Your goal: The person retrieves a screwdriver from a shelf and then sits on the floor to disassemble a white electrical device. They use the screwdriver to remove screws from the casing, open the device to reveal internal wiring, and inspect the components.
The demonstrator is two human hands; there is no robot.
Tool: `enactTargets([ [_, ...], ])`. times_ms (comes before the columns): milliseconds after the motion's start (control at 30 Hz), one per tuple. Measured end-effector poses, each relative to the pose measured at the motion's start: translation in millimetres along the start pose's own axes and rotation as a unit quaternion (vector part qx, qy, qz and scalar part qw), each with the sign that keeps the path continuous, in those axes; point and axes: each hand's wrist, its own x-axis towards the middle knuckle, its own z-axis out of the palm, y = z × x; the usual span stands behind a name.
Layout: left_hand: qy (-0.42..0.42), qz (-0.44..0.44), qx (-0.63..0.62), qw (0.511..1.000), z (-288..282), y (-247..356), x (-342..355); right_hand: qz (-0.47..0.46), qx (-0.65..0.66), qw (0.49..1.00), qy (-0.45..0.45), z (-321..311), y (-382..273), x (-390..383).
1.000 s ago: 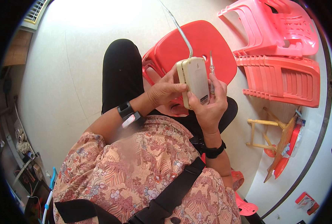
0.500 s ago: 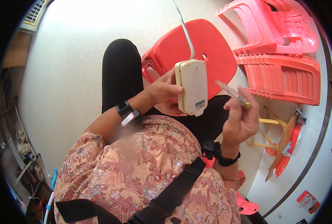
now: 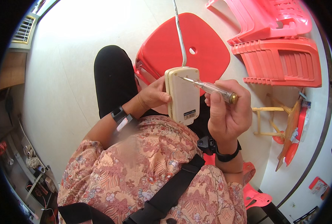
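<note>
Centrally in frame, the cream, round-cornered box showed a side seam, dark label and grey cord; the left hand, fingers partly hidden, clasped its left edge; the right hand pinched a clear-handled screwdriver between thumb and fingers.

Just beyond the grip, a red plastic stool with a round hole in its seat is set on the pale floor. To the right of the grip, a pink plastic seat and ribbed, stacked red stools are laid sideways, while a yellow-legged wooden stool is placed below them; far left, a pale-framed grille is seen.
</note>
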Motion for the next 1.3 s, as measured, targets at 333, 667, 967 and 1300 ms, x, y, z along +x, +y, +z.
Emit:
enactTargets([
  [333,0.021,-0.013,-0.003,1.000,6,2,0,0.004,-0.028,0.999,-0.025,1,0,2],
  [667,0.020,-0.003,0.005,1.000,4,-1,-1,-0.030,-0.060,0.998,0.001,12,-3,6],
  [967,0.000,-0.027,-0.010,1.000,-1,-3,0,-0.051,-0.099,0.994,-0.008,11,-6,10],
  [1300,0.003,-0.024,-0.004,1.000,0,-4,3,-0.063,-0.163,0.985,0.006,12,-5,7],
])
